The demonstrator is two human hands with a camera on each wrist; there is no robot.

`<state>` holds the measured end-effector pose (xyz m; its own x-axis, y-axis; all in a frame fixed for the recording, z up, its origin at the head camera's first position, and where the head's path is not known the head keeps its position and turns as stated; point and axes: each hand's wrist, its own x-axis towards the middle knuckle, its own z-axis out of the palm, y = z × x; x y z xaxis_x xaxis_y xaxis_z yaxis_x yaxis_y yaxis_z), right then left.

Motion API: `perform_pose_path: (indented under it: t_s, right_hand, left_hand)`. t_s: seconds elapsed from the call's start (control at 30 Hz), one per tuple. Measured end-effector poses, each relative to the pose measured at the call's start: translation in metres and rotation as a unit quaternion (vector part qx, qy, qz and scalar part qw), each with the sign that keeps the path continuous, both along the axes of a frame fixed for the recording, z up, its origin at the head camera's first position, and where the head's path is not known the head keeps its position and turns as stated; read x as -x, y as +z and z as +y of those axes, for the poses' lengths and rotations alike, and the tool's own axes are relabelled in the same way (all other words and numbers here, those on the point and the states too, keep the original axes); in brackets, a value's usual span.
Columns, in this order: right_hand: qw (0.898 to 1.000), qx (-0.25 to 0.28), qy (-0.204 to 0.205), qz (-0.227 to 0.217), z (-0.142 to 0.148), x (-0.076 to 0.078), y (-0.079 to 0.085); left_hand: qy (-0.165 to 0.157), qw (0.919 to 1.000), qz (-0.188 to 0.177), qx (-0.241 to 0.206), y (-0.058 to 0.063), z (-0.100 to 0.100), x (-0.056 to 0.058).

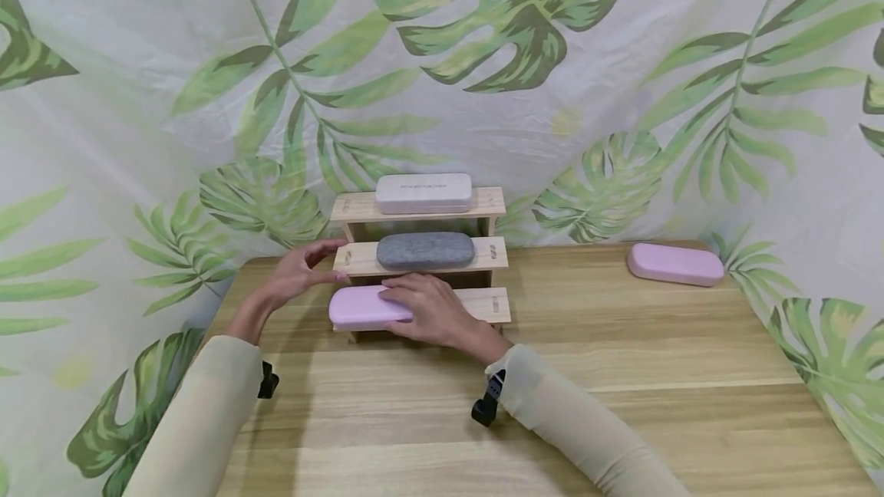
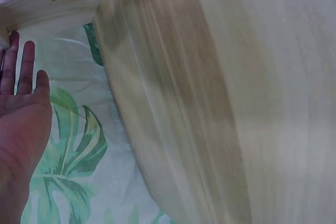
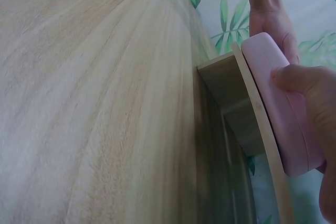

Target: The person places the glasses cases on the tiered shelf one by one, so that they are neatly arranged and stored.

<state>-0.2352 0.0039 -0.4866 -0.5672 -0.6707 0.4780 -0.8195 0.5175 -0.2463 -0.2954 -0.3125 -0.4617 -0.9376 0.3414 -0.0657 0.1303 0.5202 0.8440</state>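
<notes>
A three-step wooden stand (image 1: 496, 305) holds a glasses case on each step. My right hand (image 1: 431, 309) grips the pink glasses case (image 1: 359, 307) on the lowest step, thumb on its front and fingers over its top. In the right wrist view the pink case (image 3: 278, 108) lies along the step's edge. My left hand (image 1: 295, 276) is at the stand's left side, its fingertips right by the end of the middle step. Its fingers (image 2: 25, 72) look straight in the left wrist view. A grey felt glasses case (image 1: 425, 250) sits on the middle step, a white one (image 1: 424, 193) on the top.
A second pink glasses case (image 1: 675, 264) lies at the far right of the wooden table (image 1: 621, 405), near its back edge. A leaf-patterned cloth (image 1: 483, 121) hangs behind and around the table.
</notes>
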Motion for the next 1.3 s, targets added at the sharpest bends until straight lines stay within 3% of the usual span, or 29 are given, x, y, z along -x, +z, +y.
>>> perform_pose_path:
  t_s: [0.6, 1.3]
  right_hand:
    - [1.000, -0.008, 0.000, -0.008, -0.004, 0.000, 0.002]
    - [0.999, -0.037, -0.022, 0.002, -0.012, -0.002, 0.004]
  left_hand:
    - [-0.027, 0.9991, -0.008, 0.030, 0.012, -0.007, 0.006]
    - [-0.032, 0.9988, -0.008, 0.037, 0.012, -0.006, 0.007]
